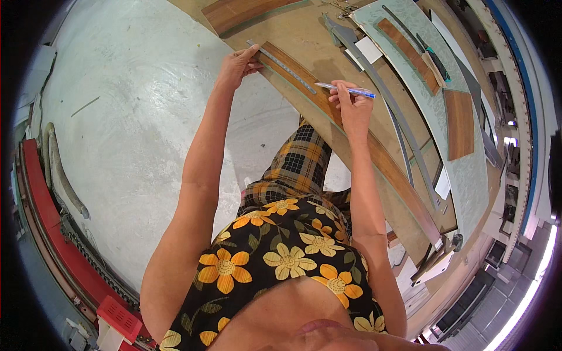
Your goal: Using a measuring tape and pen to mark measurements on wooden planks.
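A long brown wooden plank lies along the near edge of the workbench. On its far-left end rests a thin metal ruler. My left hand pinches the ruler's outer end at the plank's edge, thumb on top. Between the fingers of my right hand is a pen with a clear and blue barrel. Its tip points left, close to the ruler's inner end; whether it touches the wood I cannot tell.
Beyond the plank lie a long curved grey strip, a white card and a pale green patterned sheet. That sheet bears wooden pieces and a green-and-black handled tool. Another plank is at the far end. Red machinery stands left.
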### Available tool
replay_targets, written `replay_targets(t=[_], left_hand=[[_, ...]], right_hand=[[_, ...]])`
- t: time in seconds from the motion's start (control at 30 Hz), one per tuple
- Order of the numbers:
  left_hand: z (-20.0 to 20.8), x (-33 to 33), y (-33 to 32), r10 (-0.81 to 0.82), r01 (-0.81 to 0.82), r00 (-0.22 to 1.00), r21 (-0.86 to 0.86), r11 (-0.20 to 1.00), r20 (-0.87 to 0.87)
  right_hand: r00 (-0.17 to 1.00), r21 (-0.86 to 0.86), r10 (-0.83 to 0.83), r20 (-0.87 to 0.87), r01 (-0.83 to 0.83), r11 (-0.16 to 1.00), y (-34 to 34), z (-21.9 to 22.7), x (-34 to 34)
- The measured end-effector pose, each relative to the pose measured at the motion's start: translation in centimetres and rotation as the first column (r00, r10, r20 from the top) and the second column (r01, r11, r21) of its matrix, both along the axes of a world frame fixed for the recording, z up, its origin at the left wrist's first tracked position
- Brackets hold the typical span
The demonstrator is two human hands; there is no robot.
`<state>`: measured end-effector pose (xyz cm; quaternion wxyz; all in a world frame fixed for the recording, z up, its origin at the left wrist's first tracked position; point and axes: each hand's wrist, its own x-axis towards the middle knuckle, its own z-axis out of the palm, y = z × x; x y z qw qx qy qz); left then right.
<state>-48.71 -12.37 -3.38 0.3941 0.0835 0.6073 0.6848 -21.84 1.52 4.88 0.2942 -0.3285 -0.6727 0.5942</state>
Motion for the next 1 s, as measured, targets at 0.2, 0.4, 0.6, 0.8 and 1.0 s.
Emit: replay_targets(t=[0.2,0.4,0.6,0.8,1.0], left_hand=[[-0.1,-0.2,-0.1,0.007,-0.007,1.000,0.005,1.000,-0.003],[0.0,0.0,-0.1,0.006,-0.006,1.000,0.011,1.000,-0.002],[0.5,0.4,0.1,0.005,-0.005,1.000,0.000,1.000,0.002],[0.4,0.2,0.0,0.014,-0.014,1.000,-0.023,1.000,-0.001],[0.3,0.0,0.1,0.023,-0.023,1.000,-0.036,0.999,-0.009]], right_hand=[[0.999,0.049,0.027,0.035,-0.029,0.998,0.0,0.3,0.0],[1.000,0.047,0.017,0.020,-0.018,0.999,-0.2,0.3,0.0],[0.999,0.051,0.017,0.033,-0.018,0.999,-0.1,0.2,0.2],[0.999,0.051,0.017,0.031,-0.019,0.999,-0.3,0.4,0.1],[1.000,0.044,0.007,0.015,-0.007,0.999,-0.1,-0.2,0.1]])
